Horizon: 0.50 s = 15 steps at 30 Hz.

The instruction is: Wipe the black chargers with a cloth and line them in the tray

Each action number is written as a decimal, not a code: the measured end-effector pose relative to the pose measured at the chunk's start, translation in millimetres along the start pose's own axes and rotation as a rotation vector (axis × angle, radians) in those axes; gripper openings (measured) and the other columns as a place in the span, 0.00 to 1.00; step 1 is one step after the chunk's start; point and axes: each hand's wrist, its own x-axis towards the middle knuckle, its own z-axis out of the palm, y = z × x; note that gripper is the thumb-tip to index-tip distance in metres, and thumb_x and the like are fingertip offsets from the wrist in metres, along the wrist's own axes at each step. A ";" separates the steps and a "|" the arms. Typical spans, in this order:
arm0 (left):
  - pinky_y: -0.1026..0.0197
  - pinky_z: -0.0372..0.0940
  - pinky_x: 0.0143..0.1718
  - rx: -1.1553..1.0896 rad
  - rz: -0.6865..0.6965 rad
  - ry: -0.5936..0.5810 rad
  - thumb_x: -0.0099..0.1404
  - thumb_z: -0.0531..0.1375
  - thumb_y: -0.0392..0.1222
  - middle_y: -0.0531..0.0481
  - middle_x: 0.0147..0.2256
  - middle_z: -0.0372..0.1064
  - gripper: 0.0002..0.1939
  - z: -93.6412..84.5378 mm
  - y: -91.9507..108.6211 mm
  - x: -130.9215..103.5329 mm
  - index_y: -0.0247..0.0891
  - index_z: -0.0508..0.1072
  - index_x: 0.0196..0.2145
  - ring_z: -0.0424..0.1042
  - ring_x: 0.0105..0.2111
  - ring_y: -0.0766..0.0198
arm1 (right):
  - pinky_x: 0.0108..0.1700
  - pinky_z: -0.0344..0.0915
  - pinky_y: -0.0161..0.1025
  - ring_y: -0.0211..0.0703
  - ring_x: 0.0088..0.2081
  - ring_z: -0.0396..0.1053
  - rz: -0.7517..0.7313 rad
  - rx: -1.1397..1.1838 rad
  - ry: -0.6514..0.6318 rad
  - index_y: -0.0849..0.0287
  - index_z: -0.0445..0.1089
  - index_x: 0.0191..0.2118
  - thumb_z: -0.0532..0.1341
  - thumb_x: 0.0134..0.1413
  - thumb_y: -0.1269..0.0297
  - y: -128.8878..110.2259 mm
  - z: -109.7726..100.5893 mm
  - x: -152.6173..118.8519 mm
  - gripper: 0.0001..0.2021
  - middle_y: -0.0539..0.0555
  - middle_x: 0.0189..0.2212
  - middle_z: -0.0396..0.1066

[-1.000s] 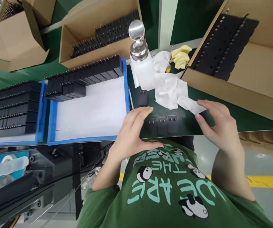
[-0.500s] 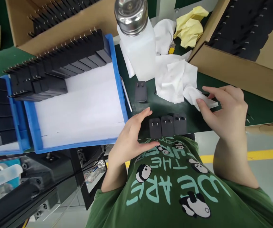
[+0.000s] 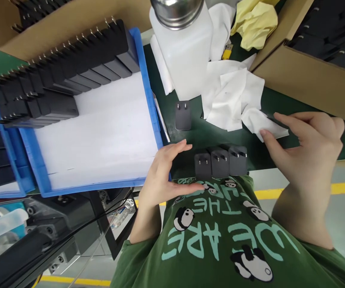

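My left hand [image 3: 160,176] is open, its thumb and fingers spread at the table's front edge, to the left of three black power adapters. The left adapter [image 3: 202,165], the middle adapter [image 3: 220,162] and the right adapter [image 3: 238,159] stand side by side, prongs up. A single adapter [image 3: 183,116] stands behind them. Over a crumpled white wipe [image 3: 260,120] is my right hand [image 3: 307,140], thumb and index finger apart; the thumb tip appears to touch the wipe's near edge. Nothing shows in its grip.
At left, a blue tray [image 3: 157,132] holds rows of black adapters [image 3: 100,60]. A slim metal knife-like tool [image 3: 162,120] lies beside it. Behind stand a white bottle [image 3: 184,52], more wipes [image 3: 232,96] and yellow crumpled paper [image 3: 256,24]. A cardboard box [image 3: 310,84] of adapters is at right.
The view has shifted slightly closer. My right hand has drawn a little to the right, its fingers still apart by the wipe. The left hand and the adapters stay much as they were.
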 end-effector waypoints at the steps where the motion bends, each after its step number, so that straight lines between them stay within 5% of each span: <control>1: 0.44 0.71 0.59 0.005 0.001 -0.002 0.61 0.72 0.59 0.40 0.56 0.75 0.51 0.2 -0.5 0.0 0.51 0.51 0.73 0.76 0.58 0.47 | 0.46 0.71 0.55 0.60 0.45 0.74 0.001 -0.008 -0.002 0.60 0.80 0.49 0.68 0.60 0.53 1.1 0.8 -0.3 0.18 0.62 0.43 0.77; 7: 0.44 0.71 0.59 0.065 0.003 -0.029 0.60 0.73 0.56 0.40 0.57 0.75 0.53 -0.3 -2.1 -0.1 0.51 0.50 0.73 0.76 0.57 0.46 | 0.49 0.70 0.57 0.57 0.45 0.76 0.059 0.175 0.002 0.57 0.74 0.33 0.69 0.57 0.57 -4.3 -4.6 -1.1 0.09 0.58 0.41 0.77; 12: 0.44 0.70 0.59 0.069 0.007 -0.046 0.57 0.76 0.56 0.41 0.57 0.75 0.56 -0.3 -0.8 0.9 0.51 0.51 0.73 0.76 0.56 0.47 | 0.57 0.72 0.61 0.58 0.57 0.73 0.165 0.652 0.073 0.53 0.66 0.27 0.69 0.52 0.64 -16.2 -26.9 -6.6 0.11 0.54 0.55 0.76; 15: 0.45 0.68 0.61 0.089 0.025 -0.050 0.56 0.76 0.55 0.38 0.59 0.73 0.57 3.3 6.6 1.8 0.48 0.51 0.74 0.73 0.59 0.48 | 0.61 0.72 0.65 0.55 0.50 0.78 0.224 0.615 0.001 0.51 0.58 0.24 0.66 0.56 0.63 -13.7 -38.0 -17.5 0.15 0.50 0.37 0.79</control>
